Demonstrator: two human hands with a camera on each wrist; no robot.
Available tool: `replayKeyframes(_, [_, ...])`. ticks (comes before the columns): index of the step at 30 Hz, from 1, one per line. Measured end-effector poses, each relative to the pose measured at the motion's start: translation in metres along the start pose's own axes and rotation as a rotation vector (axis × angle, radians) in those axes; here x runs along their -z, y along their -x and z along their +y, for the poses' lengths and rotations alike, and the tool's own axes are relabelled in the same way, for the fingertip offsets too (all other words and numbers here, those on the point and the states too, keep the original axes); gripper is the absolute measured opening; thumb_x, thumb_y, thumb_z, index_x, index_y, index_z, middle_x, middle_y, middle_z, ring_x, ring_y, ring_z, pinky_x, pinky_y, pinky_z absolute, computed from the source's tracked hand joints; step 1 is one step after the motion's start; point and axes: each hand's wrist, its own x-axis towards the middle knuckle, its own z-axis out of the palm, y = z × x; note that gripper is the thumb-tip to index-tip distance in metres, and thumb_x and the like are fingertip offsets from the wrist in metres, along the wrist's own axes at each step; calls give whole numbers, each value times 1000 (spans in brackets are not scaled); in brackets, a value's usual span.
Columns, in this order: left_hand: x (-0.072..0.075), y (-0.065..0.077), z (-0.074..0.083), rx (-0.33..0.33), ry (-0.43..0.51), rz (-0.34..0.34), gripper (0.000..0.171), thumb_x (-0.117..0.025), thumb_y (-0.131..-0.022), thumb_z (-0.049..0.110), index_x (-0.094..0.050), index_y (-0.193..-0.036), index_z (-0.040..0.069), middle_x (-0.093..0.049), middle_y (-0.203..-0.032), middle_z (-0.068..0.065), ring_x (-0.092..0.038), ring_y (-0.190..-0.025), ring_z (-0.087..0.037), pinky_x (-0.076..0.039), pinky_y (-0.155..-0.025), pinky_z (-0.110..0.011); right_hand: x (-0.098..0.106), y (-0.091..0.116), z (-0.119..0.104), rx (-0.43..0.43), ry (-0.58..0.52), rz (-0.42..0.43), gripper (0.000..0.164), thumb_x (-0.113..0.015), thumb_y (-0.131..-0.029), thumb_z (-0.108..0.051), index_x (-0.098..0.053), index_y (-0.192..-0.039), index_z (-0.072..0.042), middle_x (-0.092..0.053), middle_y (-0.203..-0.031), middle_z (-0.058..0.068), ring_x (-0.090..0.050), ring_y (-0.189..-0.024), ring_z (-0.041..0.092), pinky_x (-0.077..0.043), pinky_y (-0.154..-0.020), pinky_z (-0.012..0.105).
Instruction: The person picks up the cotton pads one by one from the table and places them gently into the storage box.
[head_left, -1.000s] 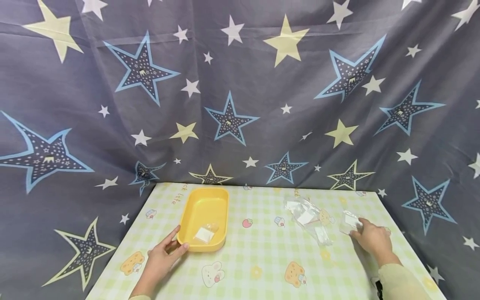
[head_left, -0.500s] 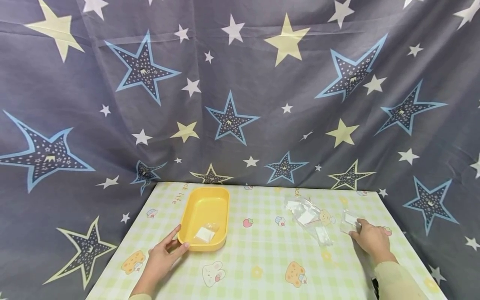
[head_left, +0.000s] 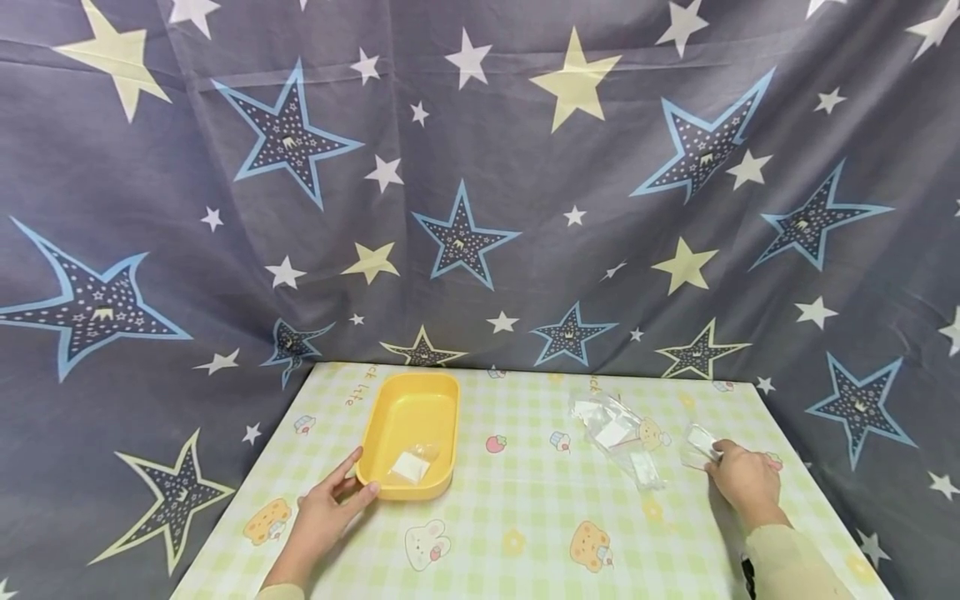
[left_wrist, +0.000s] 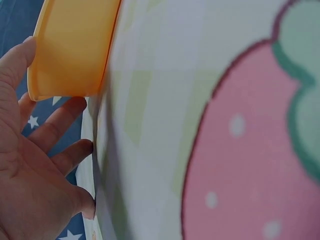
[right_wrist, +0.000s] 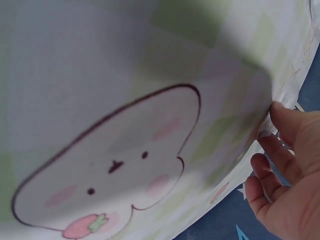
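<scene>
At the left of the table, my left hand (head_left: 327, 510) holds the near-left corner of a yellow tray (head_left: 415, 492), thumb on one side of the corner and index finger on the other. The left wrist view shows the tray wall (left_wrist: 75, 50) against these fingers, the other fingers spread. Inside the tray lies a small clear packet with a white insert (head_left: 410, 467). On the right, my right hand (head_left: 746, 481) pinches the near edge of another clear packet (head_left: 700, 442) between thumb and index finger. In the right wrist view the fingertips meet at the table edge, the packet mostly hidden.
Several similar clear packets (head_left: 615, 433) lie overlapping at the back, left of my right hand. A checked, cartoon-printed cover (head_left: 465, 533) lies over the table. Behind it hangs a dark curtain with stars (head_left: 480, 167).
The packet at my right hand has tilted a little, and the right fingers have shifted slightly on it. My left hand and the tray stay in place.
</scene>
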Motion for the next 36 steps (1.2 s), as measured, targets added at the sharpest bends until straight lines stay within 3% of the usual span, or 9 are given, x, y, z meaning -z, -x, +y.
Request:
replayKeyframes(10, [3, -4, 1, -19, 7, -3, 86, -81, -93, 53, -41, -166, 32, -69, -142, -18, -48, -151, -44, 9, -123, -83, 2, 1, 0, -33, -33, 15, 37, -67, -99, -11, -64, -135, -1, -70, -124, 36, -65, -110, 61, -57, -78, 67])
replayKeyframes(21, [3, -3, 3, -8, 31, -13, 86, -81, -93, 51, -40, -166, 32, -68, -143, -18, -48, -151, -44, 11, -122, -83, 1, 7, -2, -51, -109, 88, 51, -65, -98, -11, -52, -145, 5, -75, -118, 28, -68, -106, 57, -54, -82, 66])
replayKeyframes(27, [2, -2, 1, -6, 23, -9, 85, -81, -94, 51, -41, -166, 31, -68, -143, -17, -45, -153, -45, 10, -121, -85, 4, 7, -7, -72, -172, 136, 54, -61, -96, -11, -51, -147, 6, -78, -112, 24, -71, -99, 54, -55, -75, 64])
replayKeyframes(30, [1, -2, 0, -10, 24, -8, 85, -81, -93, 52, -42, -166, 30, -69, -143, -17, -45, -153, -46, 10, -120, -86, 7, 6, -10, -73, -201, 138, 56, -60, -96, -13, -51, -148, 5, -78, -111, 22, -72, -99, 51, -51, -88, 73])
replayKeyframes(33, [1, -1, -1, -11, 25, -4, 85, -81, -93, 52, -42, -165, 31, -69, -142, -17, -46, -152, -46, 9, -120, -86, 10, 6, -12, -75, -234, 136, 57, -61, -96, -15, -50, -149, 3, -79, -113, 21, -71, -103, 51, -38, -100, 83])
replayKeyframes(36, [0, 0, -1, -13, 18, -1, 86, -81, -93, 53, -42, -165, 30, -68, -143, -17, -46, -152, -47, 9, -119, -87, 12, 7, -14, -78, -264, 141, 57, -61, -97, -16, -50, -151, 2, -79, -115, 20, -70, -109, 52, -33, -102, 82])
